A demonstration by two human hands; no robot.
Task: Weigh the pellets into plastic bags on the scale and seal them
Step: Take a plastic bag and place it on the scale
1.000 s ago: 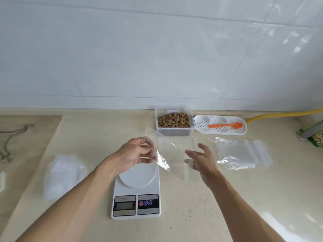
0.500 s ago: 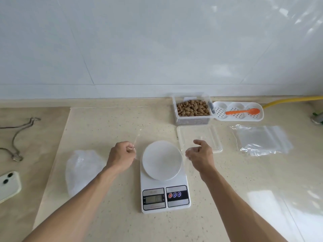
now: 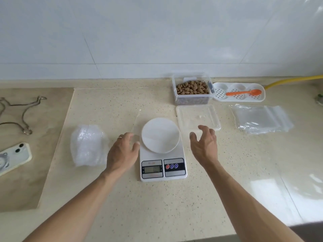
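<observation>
Bag (image 3: 139,123) on scale (image 3: 163,154) platter is thin, limp, slippery film, so pinch it at the mouth edge; left hand (image 3: 122,151) and right hand (image 3: 204,145) hover released beside it, pellets (image 3: 192,87) far right.

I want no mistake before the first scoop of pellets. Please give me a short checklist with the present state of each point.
1. Clear bag lies on scale: ok, though its mouth cannot be told.
2. Display zeroed: cannot tell, digits blurred.
3. Pellet box open, lid off: ok.
4. Orange spoon in hand: not ok, it lies in the white tray.
5. Left hand and right hand free: ok.
</observation>
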